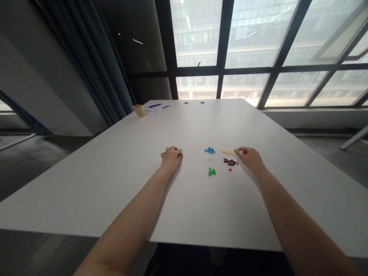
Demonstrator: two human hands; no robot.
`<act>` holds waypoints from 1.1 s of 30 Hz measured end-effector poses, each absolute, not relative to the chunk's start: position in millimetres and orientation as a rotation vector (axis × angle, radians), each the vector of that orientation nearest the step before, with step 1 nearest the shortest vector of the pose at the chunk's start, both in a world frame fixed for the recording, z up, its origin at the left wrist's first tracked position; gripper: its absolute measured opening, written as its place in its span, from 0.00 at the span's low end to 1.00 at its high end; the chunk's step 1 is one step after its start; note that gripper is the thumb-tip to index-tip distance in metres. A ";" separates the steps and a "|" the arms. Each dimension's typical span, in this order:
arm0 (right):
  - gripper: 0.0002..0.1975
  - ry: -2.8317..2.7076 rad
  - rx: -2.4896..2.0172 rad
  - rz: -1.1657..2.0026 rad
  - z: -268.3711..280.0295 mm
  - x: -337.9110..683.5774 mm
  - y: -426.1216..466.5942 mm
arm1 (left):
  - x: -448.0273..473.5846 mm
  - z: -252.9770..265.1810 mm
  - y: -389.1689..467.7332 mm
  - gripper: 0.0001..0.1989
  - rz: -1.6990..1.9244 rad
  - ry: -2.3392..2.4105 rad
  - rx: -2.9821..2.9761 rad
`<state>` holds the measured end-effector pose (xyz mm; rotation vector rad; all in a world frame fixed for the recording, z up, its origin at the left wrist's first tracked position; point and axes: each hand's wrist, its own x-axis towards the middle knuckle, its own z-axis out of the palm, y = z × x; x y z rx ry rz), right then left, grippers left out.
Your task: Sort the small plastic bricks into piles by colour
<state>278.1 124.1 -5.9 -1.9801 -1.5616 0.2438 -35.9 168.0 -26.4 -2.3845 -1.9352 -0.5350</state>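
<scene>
On the white table (198, 199), my left hand (171, 158) rests with its fingers curled in. A small green piece (178, 155) shows at its fingertips, and another bit of green lies just beyond them. To the right, my right hand (250, 158) is closed, thumb and finger together at the edge of a pile of pale yellow pieces (228, 152). Whatever it pinches is too small to make out. Near it lie a pile of dark brown pieces (229, 162) and a single red piece (230, 169). Between the hands are blue pieces (210, 150), one yellow piece (209, 159) and green pieces (212, 171).
At the far left of the table stands a tan paper cup (139, 111). Papers (156, 109) lie beside it with a blue pen (155, 105) on them. Two dark round fittings sit near the far edge, in front of large windows (198, 34). A blue curtain (86, 57) hangs at left.
</scene>
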 end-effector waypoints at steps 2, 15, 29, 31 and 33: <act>0.18 -1.570 -1.976 0.231 -3.9 277.4 123.4 | -34.7 -26.4 167.0 0.06 -0.549 -1.909 -2.383; 0.13 -1.649 -1.676 0.181 19.4 249.4 100.5 | 4.0 6.2 122.5 0.06 -1.337 -1.592 -2.787; 0.06 -1.982 -1.109 0.200 12.8 197.7 78.3 | 25.7 5.7 94.2 0.06 -1.723 -1.513 -3.085; 0.06 -1.980 -1.104 0.197 13.5 198.2 78.4 | 26.9 4.8 94.0 0.06 -1.763 -1.508 -3.091; 0.06 -1.974 -1.107 0.192 14.5 198.5 78.5 | 27.2 4.5 94.3 0.06 -1.761 -1.498 -3.091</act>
